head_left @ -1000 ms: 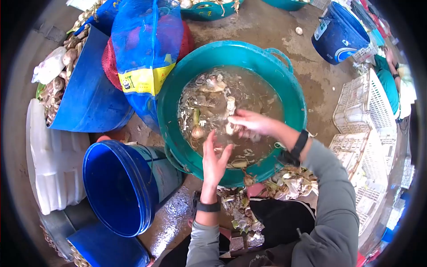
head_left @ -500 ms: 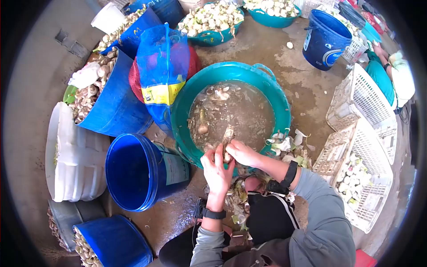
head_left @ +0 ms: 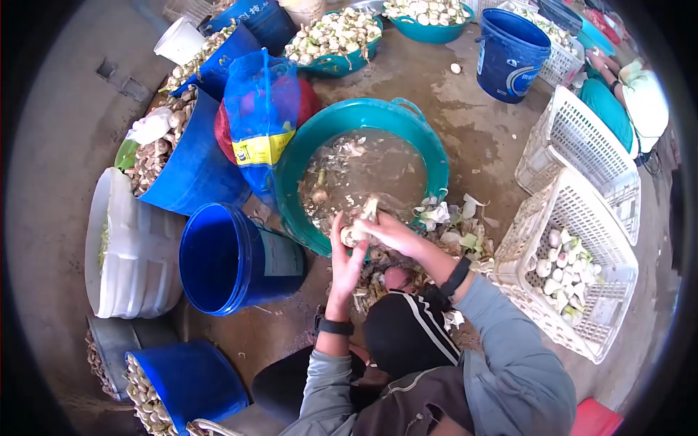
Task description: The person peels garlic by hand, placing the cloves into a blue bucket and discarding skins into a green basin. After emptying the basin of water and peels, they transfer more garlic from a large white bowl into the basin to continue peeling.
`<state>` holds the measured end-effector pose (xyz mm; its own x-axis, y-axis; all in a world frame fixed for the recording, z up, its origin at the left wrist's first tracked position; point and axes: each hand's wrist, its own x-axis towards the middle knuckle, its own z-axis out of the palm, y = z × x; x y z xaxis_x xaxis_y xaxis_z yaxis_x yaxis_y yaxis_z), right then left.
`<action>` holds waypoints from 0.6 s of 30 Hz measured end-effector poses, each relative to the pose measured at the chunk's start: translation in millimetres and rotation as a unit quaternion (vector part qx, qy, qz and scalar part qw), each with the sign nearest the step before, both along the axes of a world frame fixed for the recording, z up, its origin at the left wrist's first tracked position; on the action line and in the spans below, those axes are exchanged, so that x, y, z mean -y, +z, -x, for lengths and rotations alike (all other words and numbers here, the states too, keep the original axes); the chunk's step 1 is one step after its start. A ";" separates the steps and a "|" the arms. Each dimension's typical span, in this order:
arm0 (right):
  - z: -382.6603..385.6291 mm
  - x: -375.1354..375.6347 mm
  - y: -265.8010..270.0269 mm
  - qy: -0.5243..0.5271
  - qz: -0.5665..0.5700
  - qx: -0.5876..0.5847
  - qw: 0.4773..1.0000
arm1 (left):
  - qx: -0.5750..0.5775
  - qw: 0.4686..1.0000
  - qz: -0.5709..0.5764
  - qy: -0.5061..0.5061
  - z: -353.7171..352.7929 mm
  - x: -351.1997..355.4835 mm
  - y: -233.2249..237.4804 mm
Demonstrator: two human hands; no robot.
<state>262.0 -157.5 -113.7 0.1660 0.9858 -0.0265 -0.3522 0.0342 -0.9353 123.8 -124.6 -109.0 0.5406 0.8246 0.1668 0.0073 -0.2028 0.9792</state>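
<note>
Over the near rim of a green tub [head_left: 436, 163] of murky water, both of my hands meet around one garlic bulb [head_left: 353, 235]. Its short stem points up and away from me. My left hand [head_left: 345, 260] holds the bulb from the near left side, thumb against it. From the right, my right hand [head_left: 395, 234] grips the bulb and the base of its stem with bent fingers. Another garlic bulb [head_left: 318, 195] with its stem floats in the water among loose peel. Peeled-off skins [head_left: 469, 229] lie heaped right of the tub.
Left stand an upright blue bucket [head_left: 218, 254], a tilted blue barrel [head_left: 196, 156] of garlic and a blue mesh bag [head_left: 262, 109]. White crates [head_left: 582, 291] are on the right, one with peeled bulbs. Behind are garlic-filled basins [head_left: 338, 65]; a person [head_left: 643, 102] sits far right.
The view has shifted slightly. The bulb now shows a whiter surface between my hands, and my right hand has moved along it. The white crate's contents show more fully.
</note>
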 end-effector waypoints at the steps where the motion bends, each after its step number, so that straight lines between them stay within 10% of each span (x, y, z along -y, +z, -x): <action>1: -5.0 -5.3 -0.8 0.069 0.070 -0.061 0.993 | -0.008 0.999 0.045 0.022 -4.1 5.7 4.6; 6: -2.2 -1.8 -10.5 0.036 0.004 0.035 0.999 | 0.140 0.924 0.340 0.104 -10.4 -9.5 -6.1; 9: -15.8 10.0 -8.5 0.051 0.057 0.132 0.988 | 0.080 0.872 0.480 -0.042 3.0 -25.5 2.6; 13: -4.1 14.1 -11.0 0.053 0.107 -0.094 0.988 | 0.030 0.990 0.122 0.070 -13.5 2.1 13.5; 18: 3.5 17.0 -27.4 0.126 0.082 -0.101 0.983 | 0.070 0.982 0.146 0.100 -7.7 -2.4 0.7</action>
<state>258.4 -174.5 -141.1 -0.1089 0.9746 -0.1959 -0.5093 -0.2239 -0.8309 131.5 -122.2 -108.4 0.3508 0.9359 -0.0312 -0.1207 0.0782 0.9896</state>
